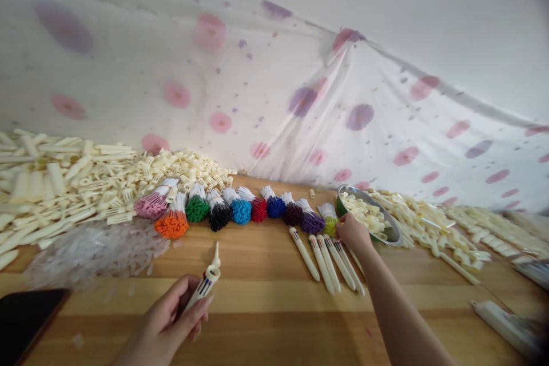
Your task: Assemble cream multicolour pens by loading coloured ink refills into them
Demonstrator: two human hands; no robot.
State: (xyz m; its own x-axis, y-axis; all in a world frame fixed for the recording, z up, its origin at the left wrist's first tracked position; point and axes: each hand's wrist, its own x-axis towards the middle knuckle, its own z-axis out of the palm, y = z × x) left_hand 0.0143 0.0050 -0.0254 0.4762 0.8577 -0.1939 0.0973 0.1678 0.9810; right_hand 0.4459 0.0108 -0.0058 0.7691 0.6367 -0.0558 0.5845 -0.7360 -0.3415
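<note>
Upright and slightly tilted, a cream pen barrel with coloured slots is gripped by my left hand; a thin cream tip sticks out above it. My right hand reaches to the yellow-green refill bundle, its fingers closed at the coloured ends; what they pinch is too small to make out. Left of it stand the purple bundle, the dark blue bundle and several others in a row. Several cream pens lie just below my right hand.
A metal bowl of cream parts stands beside my right hand. Cream parts are heaped at the left, above clear plastic pieces. A dark phone-like object lies front left. More cream parts spread rightward.
</note>
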